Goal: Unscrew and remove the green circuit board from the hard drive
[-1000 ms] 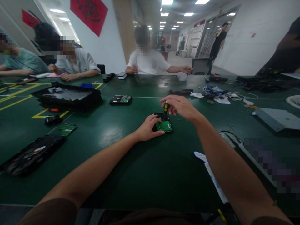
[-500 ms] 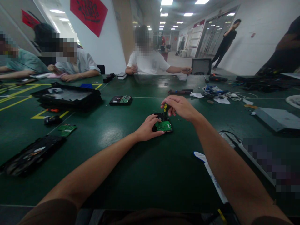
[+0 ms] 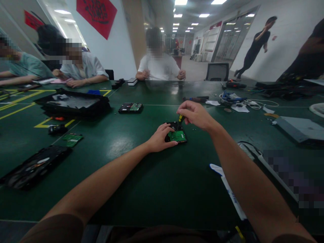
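A small hard drive (image 3: 178, 136) with a green circuit board facing up lies on the dark green table (image 3: 157, 182). My left hand (image 3: 160, 137) grips the drive's left side, fingers curled over its edge. Just above the drive, my right hand (image 3: 194, 115) is closed around a yellow-and-black screwdriver (image 3: 180, 120), whose tip points down onto the drive's far end.
A second hard drive (image 3: 131, 108) and a black tray (image 3: 72, 104) lie further back on the left. A loose green board (image 3: 72, 139) and a dismantled black unit (image 3: 32, 168) sit at the left. Cables (image 3: 238, 99) and a grey case (image 3: 300, 127) lie right. People sit across the table.
My right hand has turned slightly on the screwdriver and shifted a little right. The seated person opposite has drawn an arm back. A person in black has walked right along the far wall.
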### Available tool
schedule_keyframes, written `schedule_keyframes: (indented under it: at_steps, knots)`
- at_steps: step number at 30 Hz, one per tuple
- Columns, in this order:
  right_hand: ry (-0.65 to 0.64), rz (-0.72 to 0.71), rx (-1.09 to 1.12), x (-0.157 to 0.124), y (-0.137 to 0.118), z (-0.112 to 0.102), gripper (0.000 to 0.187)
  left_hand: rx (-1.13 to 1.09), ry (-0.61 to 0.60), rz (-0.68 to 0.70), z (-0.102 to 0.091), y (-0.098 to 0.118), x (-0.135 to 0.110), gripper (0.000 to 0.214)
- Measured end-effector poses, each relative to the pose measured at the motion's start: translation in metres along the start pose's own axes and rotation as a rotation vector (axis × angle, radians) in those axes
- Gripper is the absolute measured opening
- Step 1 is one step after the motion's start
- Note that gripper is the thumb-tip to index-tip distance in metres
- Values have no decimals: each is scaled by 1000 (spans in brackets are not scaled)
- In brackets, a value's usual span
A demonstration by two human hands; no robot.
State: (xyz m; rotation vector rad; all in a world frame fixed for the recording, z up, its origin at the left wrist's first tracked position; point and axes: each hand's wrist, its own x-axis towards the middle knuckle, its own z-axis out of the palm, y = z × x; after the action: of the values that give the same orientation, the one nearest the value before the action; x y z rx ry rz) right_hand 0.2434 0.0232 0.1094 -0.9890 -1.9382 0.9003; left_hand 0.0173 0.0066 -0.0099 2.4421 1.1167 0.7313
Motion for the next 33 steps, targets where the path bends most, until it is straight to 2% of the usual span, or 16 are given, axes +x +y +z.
schedule_keyframes:
  at_steps: [5, 8, 13, 17, 27, 33]
  knots:
    - [-80, 14, 81, -1, -3, 3, 31, 2, 5, 10, 1, 0, 1, 67]
    - [-95, 42, 129, 0, -4, 4, 30, 1, 9, 10, 1, -1, 1, 67]
    - [-40, -19, 2, 0, -3, 1, 25, -5, 8, 3, 1, -1, 0, 67]
    - [29, 1, -29, 1, -1, 0, 25, -11, 4, 8, 1, -1, 0, 67]
    - [-80, 26, 98, 1, -1, 3, 30, -1, 2, 1, 0, 0, 0, 66]
    - [-22, -44, 7, 1, -3, 1, 23, -10, -3, -5, 0, 0, 0, 68]
